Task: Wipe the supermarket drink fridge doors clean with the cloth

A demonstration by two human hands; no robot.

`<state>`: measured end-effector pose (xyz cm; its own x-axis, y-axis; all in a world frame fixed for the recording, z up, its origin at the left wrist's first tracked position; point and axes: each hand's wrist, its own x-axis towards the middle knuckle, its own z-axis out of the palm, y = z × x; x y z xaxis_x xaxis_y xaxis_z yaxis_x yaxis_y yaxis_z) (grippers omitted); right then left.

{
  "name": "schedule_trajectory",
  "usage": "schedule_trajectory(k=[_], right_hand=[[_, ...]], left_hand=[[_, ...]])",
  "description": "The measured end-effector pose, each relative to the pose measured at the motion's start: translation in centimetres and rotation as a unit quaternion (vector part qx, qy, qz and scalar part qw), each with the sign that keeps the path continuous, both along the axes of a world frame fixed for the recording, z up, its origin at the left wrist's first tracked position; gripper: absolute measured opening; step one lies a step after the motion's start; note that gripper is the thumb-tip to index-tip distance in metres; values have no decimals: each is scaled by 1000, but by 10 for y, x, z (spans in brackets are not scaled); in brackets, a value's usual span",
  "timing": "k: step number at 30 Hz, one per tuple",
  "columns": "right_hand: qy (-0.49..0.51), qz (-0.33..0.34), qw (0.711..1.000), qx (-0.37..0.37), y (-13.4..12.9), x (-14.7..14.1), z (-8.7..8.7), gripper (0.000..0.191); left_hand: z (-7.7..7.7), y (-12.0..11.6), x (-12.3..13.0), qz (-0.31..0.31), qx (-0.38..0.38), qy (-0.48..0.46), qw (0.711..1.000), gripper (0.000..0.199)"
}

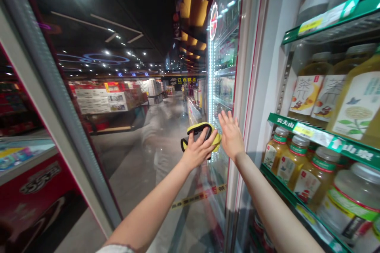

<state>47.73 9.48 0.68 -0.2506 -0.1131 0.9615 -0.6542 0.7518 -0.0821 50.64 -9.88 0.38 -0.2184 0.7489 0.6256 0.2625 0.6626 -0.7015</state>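
My left hand (198, 150) presses a folded yellow and grey cleaning cloth (216, 139) against the glass door (166, 166) of a drinks fridge. Its fingers lie spread over the cloth, which has black edging and stands up in a fold above them. Just to the right, my right hand (231, 136) is raised with its fingers stretched out and holds nothing. It is by the glass near the door's frame (247, 99); whether the palm touches the glass, I cannot tell. A faint reflection of a person shows in the pane.
To the right, fridge shelves with green price rails (308, 132) hold bottled tea (305, 87) and smaller bottles (286, 162). A metal door frame (59, 99) slants along the left. Beyond the glass are a red chest freezer (38, 193), stacked boxes (103, 101) and another lit fridge (225, 55).
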Motion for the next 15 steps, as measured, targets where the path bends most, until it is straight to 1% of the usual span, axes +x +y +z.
schedule_trajectory(k=[1,2,3,4,5,6,8,9,10,11,12,13,14,15], right_hand=[[-1,8,1000,1,-4,1,2,76],[0,16,1000,3,-8,2,3,75],[3,23,1000,5,-11,3,3,76],[8,27,1000,5,-14,3,1,77],[13,30,999,5,-16,4,-1,78],[18,32,999,4,-18,5,-4,79],[28,33,999,7,-23,7,-8,80],[32,34,999,13,-25,8,-9,79],[38,36,998,22,-29,10,-9,79],[46,38,998,33,-33,12,-7,78],[56,40,997,46,-38,14,-4,76],[69,44,995,59,-42,16,0,74],[81,47,993,71,-47,18,4,72],[91,50,991,80,-50,20,8,71]], left_hand=[[7,-3,0,4,7,-8,1000,37],[15,-8,0,12,35,-5,999,38],[21,-15,2,21,74,5,997,40],[25,-22,4,32,119,23,992,42],[24,-30,7,46,165,43,984,45],[19,-38,10,60,205,63,975,47],[-1,-49,16,79,243,96,962,47],[-12,-52,18,79,227,104,965,44],[-20,-54,19,68,190,106,974,40],[-23,-56,19,52,149,105,982,36],[-21,-58,19,38,114,104,987,34],[-14,-61,19,28,95,104,990,33],[-3,-65,19,24,94,106,990,35],[8,-70,20,29,117,109,987,39]])
